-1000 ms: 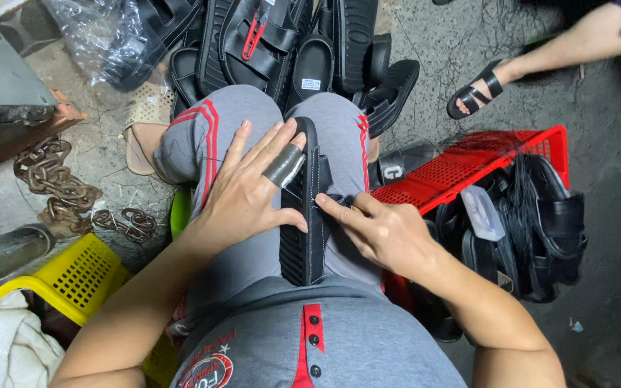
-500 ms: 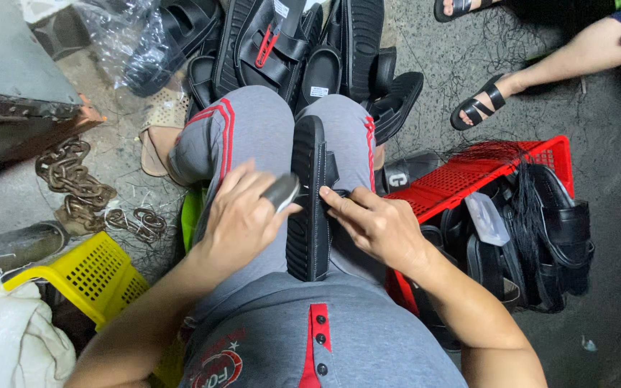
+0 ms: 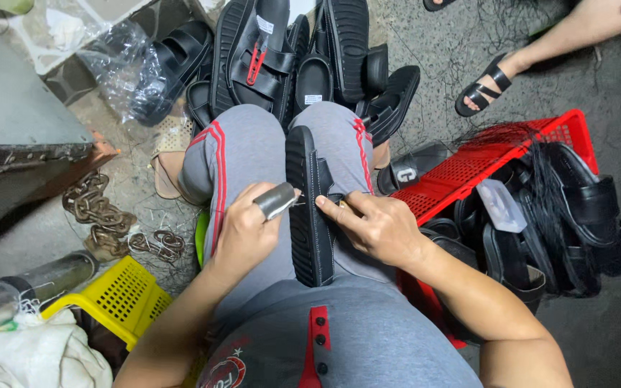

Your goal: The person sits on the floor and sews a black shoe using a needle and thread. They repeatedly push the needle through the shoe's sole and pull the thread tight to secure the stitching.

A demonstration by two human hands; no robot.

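A black sandal [image 3: 309,208] stands on its edge between my knees, sole facing left. My left hand [image 3: 249,230] is shut on a small grey metal tool [image 3: 277,200], its tip touching the sandal's sole side. My right hand [image 3: 374,226] grips the sandal's strap side, with the index finger stretched along the upper. I sit in grey shorts with red stripes [image 3: 246,154].
A pile of black sandals [image 3: 289,54] lies ahead of my knees. A red crate [image 3: 497,162] with more sandals [image 3: 569,215] stands at the right. A yellow basket [image 3: 120,298], a rusty chain [image 3: 98,208] and a metal block [image 3: 16,136] are at the left. Another person's sandalled foot [image 3: 486,82] is at upper right.
My left hand has closed from flat, spread fingers into a grip on the grey tool and drawn back toward me. The sandal stays upright on my lap; the view has tilted slightly.
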